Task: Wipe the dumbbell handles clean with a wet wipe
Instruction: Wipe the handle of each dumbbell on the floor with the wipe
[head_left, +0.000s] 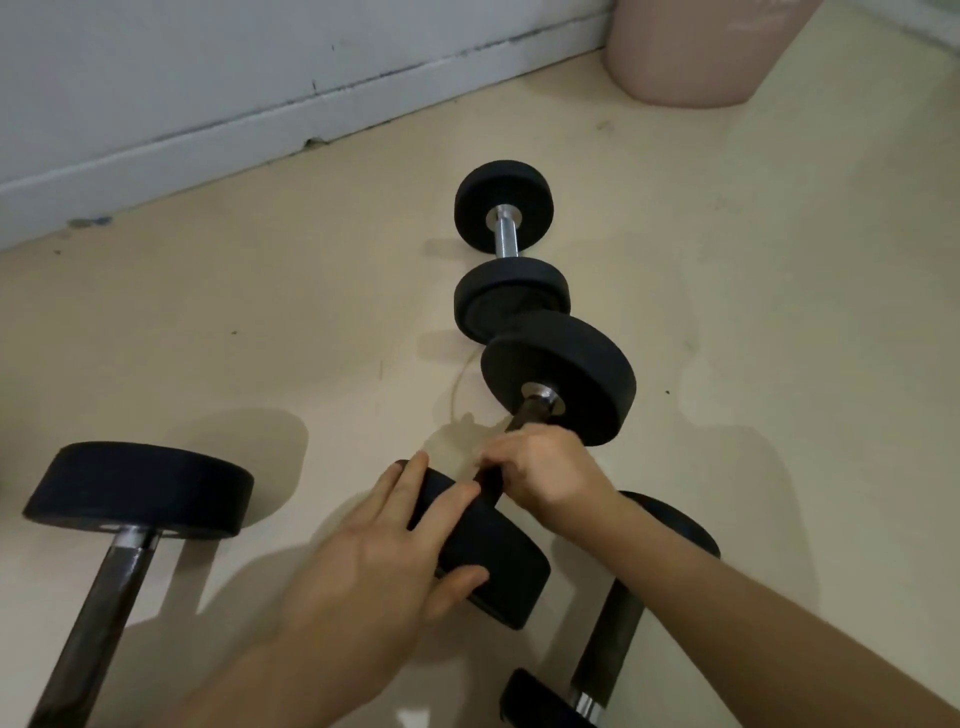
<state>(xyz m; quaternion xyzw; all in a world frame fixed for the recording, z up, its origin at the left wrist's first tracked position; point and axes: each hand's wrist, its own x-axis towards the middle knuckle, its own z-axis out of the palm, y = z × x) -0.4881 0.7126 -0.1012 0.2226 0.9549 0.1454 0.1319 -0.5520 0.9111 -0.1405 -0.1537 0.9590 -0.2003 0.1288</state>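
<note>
Fingers of the right hand (540, 470) wrap around the dark metal handle (519, 415) of a black round-ended dumbbell (558, 379); the open left hand (379, 551) presses flat on its near end.

This looks like a bare corner of a home used for exercise, with four black dumbbells (511, 249) scattered over a scuffed beige floor (260, 338), a chipped white skirting board (291, 130) along the far wall, and a pink plastic bin (696, 57) far right.
</note>
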